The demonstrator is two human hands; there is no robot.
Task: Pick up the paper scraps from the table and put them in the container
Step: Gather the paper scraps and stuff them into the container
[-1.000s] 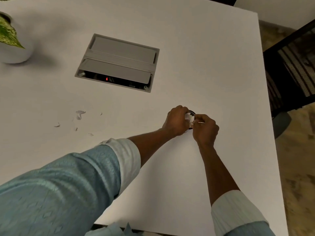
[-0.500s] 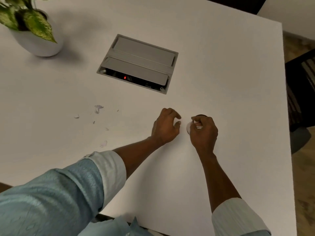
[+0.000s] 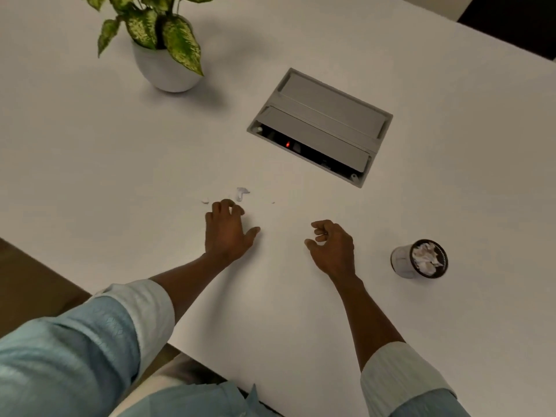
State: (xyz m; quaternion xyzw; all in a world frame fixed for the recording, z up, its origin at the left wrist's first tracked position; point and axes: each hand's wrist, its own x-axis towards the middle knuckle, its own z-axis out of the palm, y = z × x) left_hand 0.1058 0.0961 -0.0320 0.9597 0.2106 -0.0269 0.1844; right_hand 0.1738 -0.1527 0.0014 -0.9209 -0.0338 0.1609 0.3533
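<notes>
My left hand (image 3: pixel 226 233) palm down, fingers bent at tips, thumb splayed wide. My right hand (image 3: pixel 331 248) idle, fingers loosely curled, holding nothing. Both arms extended forward.

Top edge crops the green variegated potted plant (image 3: pixel 156 28); whether the left hand (image 3: pixel 225 233) pinches anything is hidden beneath its fingers (image 3: pixel 224 206)

A white table (image 3: pixel 421 70) carries a leafy plant (image 3: pixel 156 28) in a white pot (image 3: pixel 164 70) and a grey recessed socket box (image 3: pixel 325 115) showing a small red light (image 3: pixel 288 144), with brown floor (image 3: pixel 30 281) at left.
</notes>
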